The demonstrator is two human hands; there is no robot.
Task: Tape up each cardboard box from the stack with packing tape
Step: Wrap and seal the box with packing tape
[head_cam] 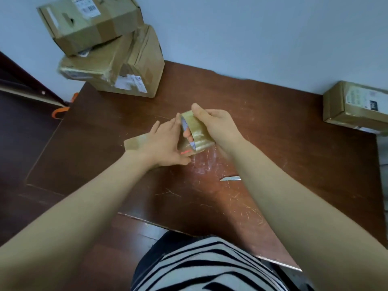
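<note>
Step judged: tape being started on small flat cardboard box [134,143], mid-table, pressed under straight fingers of left hand [165,143]. Packing tape roll [197,133] was gripped by right hand [214,124], fingers curled thru core. Next: strip to be pulled across, cut w/ blade [230,178] nearby. Box stack [126,66] was seen back-left on scratched brown table [294,164]; pale wall [252,38] behind.

box stack [109,59] rear left, single box [354,108] right
</note>
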